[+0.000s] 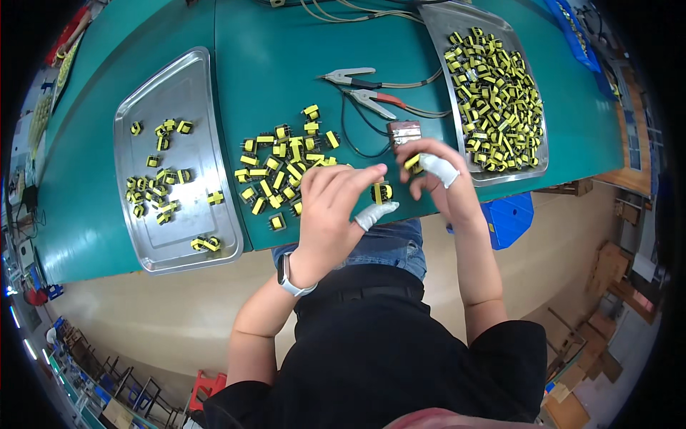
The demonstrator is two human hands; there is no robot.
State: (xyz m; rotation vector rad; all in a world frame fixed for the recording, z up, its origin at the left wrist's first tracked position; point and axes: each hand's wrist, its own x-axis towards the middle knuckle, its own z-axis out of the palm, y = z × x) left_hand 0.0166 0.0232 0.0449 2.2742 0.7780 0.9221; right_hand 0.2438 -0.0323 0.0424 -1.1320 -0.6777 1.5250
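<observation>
My left hand [332, 204] is over the near edge of the green table, thumb and index finger apart. In that gap sits a small yellow-and-black transformer [381, 191], close to the white-wrapped thumb; whether they touch I cannot tell. My right hand [436, 171], its thumb also wrapped in white, pinches another transformer [412, 163]. Just beyond it stands a small brown block with a metal top [405, 132], a black wire beside it. A loose pile of transformers [279, 168] spreads beyond and left of my left hand, which partly hides it.
On the left lies a metal tray [161, 239] holding scattered transformers. A second metal tray [441, 32] at the right is heaped with them. Two clamps, one black-handled [350, 75] and one red-handled [371, 100], lie with cables between the trays. A blue stool [509, 220] is below the table edge.
</observation>
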